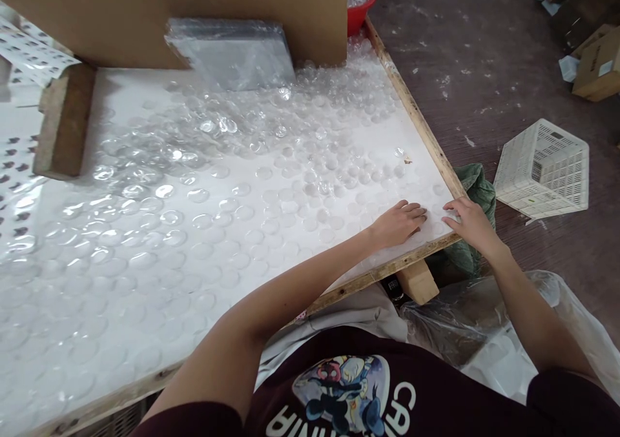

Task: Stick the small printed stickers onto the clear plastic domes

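My left hand (400, 223) lies palm down near the right front corner of a white tabletop (387, 133), its fingers stretched over clear round plastic pieces. At the wooden corner edge, my right hand (469, 223) has its thumb and fingers apart, close to the left fingertips, and I see nothing held in it. Many clear round plastic pieces (209, 221) are spread over the table, some flat and single. Farther back they pile up in a shiny heap (227, 127). What lies under the left palm is hidden.
Wooden strips (411, 111) edge the table. A cardboard sheet (135, 20), a plastic-wrapped grey stack (242, 53), a red basin (361, 11) and a wooden block (65, 121) are farther back. On the floor stands a white crate (542, 172); a clear plastic bag (557, 295) is near my right arm.
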The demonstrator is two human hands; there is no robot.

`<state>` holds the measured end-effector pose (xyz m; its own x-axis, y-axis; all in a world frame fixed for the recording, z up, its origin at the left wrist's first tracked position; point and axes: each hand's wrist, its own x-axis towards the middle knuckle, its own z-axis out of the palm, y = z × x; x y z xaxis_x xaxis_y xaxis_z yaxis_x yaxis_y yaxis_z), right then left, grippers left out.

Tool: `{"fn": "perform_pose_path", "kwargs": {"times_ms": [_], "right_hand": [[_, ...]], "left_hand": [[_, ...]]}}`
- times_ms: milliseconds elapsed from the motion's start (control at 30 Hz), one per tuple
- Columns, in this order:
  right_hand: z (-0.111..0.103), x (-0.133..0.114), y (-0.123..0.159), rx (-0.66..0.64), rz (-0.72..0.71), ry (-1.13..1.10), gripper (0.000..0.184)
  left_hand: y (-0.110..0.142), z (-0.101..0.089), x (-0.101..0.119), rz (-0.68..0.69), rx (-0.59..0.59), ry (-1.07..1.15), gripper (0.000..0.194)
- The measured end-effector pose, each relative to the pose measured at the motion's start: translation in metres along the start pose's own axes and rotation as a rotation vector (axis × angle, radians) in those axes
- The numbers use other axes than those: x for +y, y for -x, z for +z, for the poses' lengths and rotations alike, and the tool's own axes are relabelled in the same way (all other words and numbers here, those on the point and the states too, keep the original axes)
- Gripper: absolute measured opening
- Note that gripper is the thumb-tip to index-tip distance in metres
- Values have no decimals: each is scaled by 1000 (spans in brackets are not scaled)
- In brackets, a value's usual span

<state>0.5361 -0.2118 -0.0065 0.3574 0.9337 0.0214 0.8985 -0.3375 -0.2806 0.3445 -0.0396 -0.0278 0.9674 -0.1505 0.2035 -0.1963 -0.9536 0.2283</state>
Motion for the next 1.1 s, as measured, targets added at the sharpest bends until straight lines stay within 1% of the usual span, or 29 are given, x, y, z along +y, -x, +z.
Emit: {"fn": "perform_pose_path", "kwargs": {"times_ms": [100, 200, 300, 400, 500, 633, 733, 833, 967, 1100], "right_hand": [[3, 3, -1, -29, 17, -15, 19], [4, 7, 2, -28, 38, -66, 22], [0, 11, 6, -13, 43, -105, 22], [-6, 8, 6, 10, 43, -116, 21], [-6, -3, 0, 31, -16, -129, 21], [3, -16, -12, -9, -122, -140, 22], [10, -17, -16, -17, -134, -104, 21], [12, -14, -16, -14, -143, -62, 20], [9, -12, -15, -33, -121, -21, 19], [7, -9, -13, -91, -53, -95, 20]], "left_hand": [[3, 6, 4, 15, 2, 30, 40], [6, 11, 5, 29, 1, 51, 44], [7, 14, 5, 66, -4, 72, 45], [8, 15, 7, 82, -21, 70, 43], [9, 14, 10, 78, -38, 43, 44], [11, 11, 12, 62, -60, 28, 46], [16, 11, 10, 48, -69, 29, 47], [19, 14, 7, 28, -59, 40, 47], [18, 17, 8, -18, -46, 53, 50], [18, 19, 14, -22, -74, 79, 52]]}}
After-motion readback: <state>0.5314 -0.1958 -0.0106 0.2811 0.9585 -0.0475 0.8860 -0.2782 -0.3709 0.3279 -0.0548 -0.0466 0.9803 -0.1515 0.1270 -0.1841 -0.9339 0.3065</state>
